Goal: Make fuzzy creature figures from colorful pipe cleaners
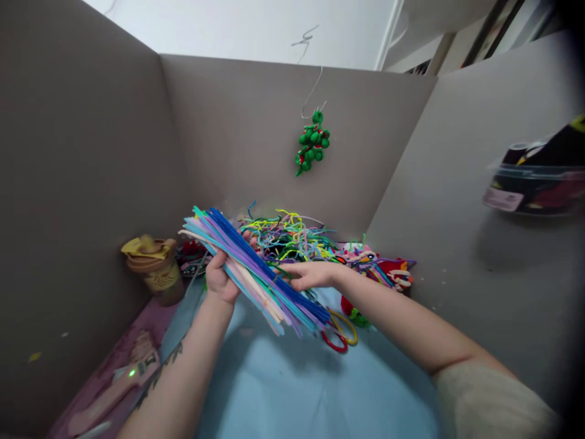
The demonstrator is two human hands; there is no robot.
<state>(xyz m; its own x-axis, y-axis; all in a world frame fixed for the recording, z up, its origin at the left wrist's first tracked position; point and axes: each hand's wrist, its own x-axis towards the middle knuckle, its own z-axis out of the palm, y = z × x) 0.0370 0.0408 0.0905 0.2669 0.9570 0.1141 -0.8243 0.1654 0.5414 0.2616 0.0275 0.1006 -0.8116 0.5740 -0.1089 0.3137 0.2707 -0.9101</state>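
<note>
While left hand grips pipe-cleaner bundle — right hand fingers extended, touching bundle.

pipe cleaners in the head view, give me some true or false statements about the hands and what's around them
1. The left hand grips a bundle of straight blue, purple and pastel pipe cleaners. True.
2. The right hand holds a pair of scissors. False: it holds no tool; its fingers reach flat towards the bundle.
3. A green beaded ornament hangs on a wire hook from the grey cardboard wall. True.
4. The tangled heap of multicoloured pipe cleaners lies in front of the hands. False: it lies behind them, by the wall.
5. A red ring and a yellow ring of pipe cleaner lie on the light blue mat. True.
</note>
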